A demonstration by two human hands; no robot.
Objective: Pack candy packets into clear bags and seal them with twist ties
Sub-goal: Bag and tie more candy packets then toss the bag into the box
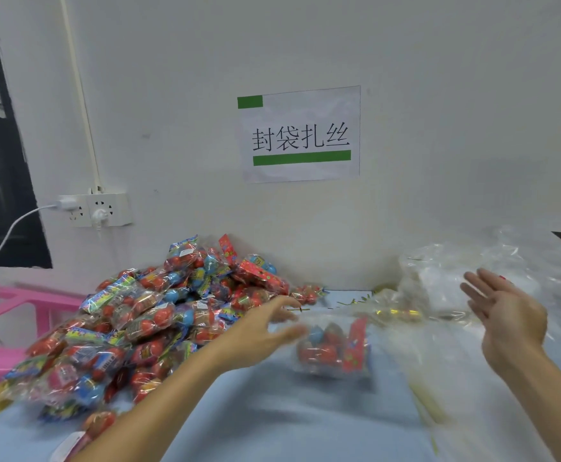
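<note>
The blue tabletop [272, 411] runs right up to the wall, and the stock is split across it. On the left sits the big candy pile [146, 315], heaped against the wall and close to the left arm, handy for grabbing. Over on the right, the clear bags [472, 271] lie in a crinkled heap, near the right arm. A sensible split, I would say: candy one side, bags the other, packing space in the middle.

And in that middle gap lies one filled bag [334, 351], blurred, red and blue candy showing through the plastic. Whether its neck is tied, I cannot tell.

The left hand [266, 331] reaches out just beside that bag, fingers spread and loose, gripping nothing that shows. The right hand [505, 315] hovers above the tabletop in front of the bags, palm open, fingers straight and fanned, holding nothing.

Smallest of all, the ties [352, 300]: thin green and gold strands scattered by the wall between pile and bags, within either hand's reach.
</note>
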